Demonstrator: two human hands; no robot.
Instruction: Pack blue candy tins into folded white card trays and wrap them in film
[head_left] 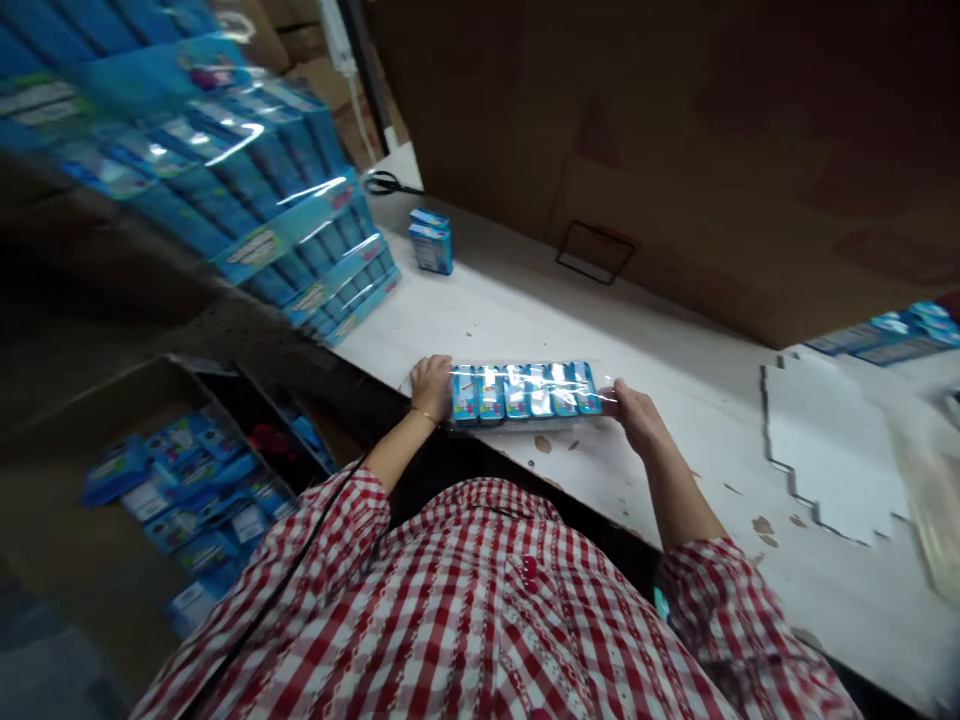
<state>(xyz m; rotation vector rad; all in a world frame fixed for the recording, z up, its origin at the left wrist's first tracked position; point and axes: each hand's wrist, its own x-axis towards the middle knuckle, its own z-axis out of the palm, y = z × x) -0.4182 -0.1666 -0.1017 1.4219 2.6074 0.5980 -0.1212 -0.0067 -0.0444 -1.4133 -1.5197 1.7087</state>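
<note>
"Tins (517,393) on the white table (697,470), near edge: were they wrapped yet?"

"Yes, clear film (604,368) already covered the row. The right hand (637,418) gripped its right end; the left hand (433,388) pressed its left end, fingers hidden, so I couldn't tell its grip."

"Anything left?"

"Two loose boxes (430,241) still stood unwrapped, farther along the table."

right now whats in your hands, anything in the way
Left hand, right hand: on both ends of shrink-wrapped row of blue boxes. Over white bench. Two loose blue boxes farther along, not touching.
</note>
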